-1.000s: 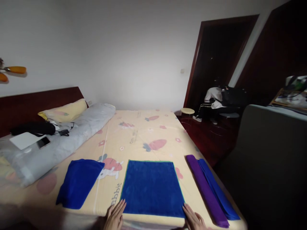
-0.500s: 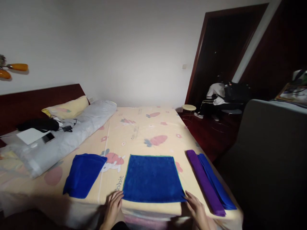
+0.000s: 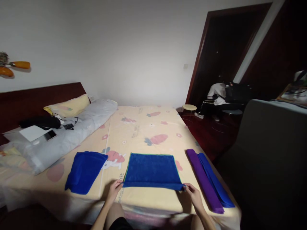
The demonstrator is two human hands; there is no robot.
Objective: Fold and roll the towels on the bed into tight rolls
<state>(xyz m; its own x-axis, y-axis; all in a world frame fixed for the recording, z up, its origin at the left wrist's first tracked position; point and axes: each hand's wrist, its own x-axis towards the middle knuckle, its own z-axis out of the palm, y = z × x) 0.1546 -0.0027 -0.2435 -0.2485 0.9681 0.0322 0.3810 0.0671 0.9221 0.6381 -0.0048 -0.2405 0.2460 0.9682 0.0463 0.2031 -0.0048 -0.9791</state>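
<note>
A blue towel (image 3: pixel 153 167) with a green edge lies on the bed, its near edge folded over into a narrow strip. My left hand (image 3: pixel 115 188) pinches the left end of that strip, and my right hand (image 3: pixel 191 191) pinches its right end. Left of it is a second blue towel (image 3: pixel 85 172), spread unevenly and apart from my hands. On the right lie a long folded purple towel (image 3: pixel 205 182) and, beside it, a long folded blue towel (image 3: pixel 217 182).
The patterned bed sheet (image 3: pixel 144 123) runs back to the wall. A grey rolled quilt (image 3: pixel 79 127), a phone (image 3: pixel 50 135) and a yellow pillow (image 3: pixel 69 107) are at left. Beyond the right side are a stool (image 3: pixel 189 108), a seated person (image 3: pixel 218 95) and a dark grey panel (image 3: pixel 271 153).
Both hands have moved away from me, bringing the near edge of the middle towel up and over onto itself. The other towels have stayed where they were.
</note>
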